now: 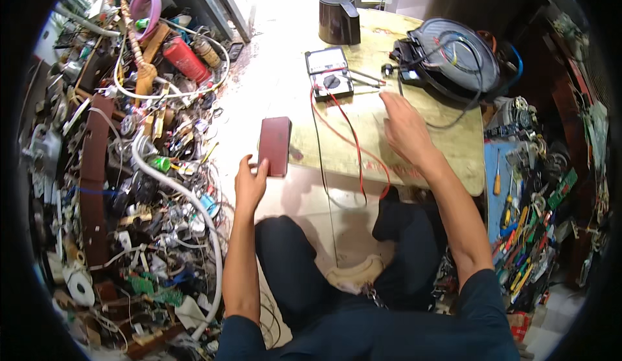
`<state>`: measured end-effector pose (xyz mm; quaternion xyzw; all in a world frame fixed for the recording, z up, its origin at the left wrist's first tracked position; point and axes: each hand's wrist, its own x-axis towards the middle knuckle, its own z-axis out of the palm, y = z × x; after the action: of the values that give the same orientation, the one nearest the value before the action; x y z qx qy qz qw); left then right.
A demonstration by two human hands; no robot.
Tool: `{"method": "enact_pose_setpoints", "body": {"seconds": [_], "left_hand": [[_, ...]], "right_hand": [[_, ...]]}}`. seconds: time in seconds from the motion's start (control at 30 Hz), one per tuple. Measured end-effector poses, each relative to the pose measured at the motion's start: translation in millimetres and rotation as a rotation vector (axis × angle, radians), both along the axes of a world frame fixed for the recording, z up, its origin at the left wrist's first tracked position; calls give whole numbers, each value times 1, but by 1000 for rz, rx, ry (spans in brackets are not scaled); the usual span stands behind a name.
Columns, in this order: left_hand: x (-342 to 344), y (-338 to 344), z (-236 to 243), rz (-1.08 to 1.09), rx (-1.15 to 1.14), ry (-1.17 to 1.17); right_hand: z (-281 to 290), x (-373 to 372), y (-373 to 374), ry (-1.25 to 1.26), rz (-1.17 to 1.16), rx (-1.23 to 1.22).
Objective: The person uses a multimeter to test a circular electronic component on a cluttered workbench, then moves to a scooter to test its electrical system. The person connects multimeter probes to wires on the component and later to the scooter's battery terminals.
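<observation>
My right hand [407,128] reaches over the wooden table, fingers drawn together, fingertips beside the test probes [366,78]. A thin pale piece shows at the fingertips; what they grip, if anything, I cannot make out. Left of that hand lies an analog multimeter [332,87], its dial face tilted up, with red and black leads [354,128] looping over the table's near edge. My left hand [249,183] has its fingers apart, the thumb at the left edge of a dark red flat case [275,146]. That case lies at the table's left corner and juts past the edge.
On the wooden table [427,160] stand a black lidded jug [339,17] and, at right, an upturned round black appliance [453,56] with exposed wires and a cord. Heaped parts, hoses and a red cylinder [186,59] fill the left. Hand tools [518,244] crowd the right.
</observation>
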<state>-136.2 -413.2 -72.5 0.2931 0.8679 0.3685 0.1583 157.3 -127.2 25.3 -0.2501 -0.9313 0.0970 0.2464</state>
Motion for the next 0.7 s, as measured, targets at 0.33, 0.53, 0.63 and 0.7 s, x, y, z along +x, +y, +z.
{"method": "enact_pose_setpoints", "body": {"seconds": [0.33,0.53,0.63,0.7], "left_hand": [[-9,18,13,227,226,-878],[-1,18,23,119,91,-938],[4,-29,39,-38,10,-871],[-6,-69,90,-77,23,-960]], "right_hand": [[-29,-155,126,-363,-5,-248],[25,-242,80,-680,-419,-412],[31,-271,81,-844,-570,-478],[41,-284,83,-919,-637,-613]]}}
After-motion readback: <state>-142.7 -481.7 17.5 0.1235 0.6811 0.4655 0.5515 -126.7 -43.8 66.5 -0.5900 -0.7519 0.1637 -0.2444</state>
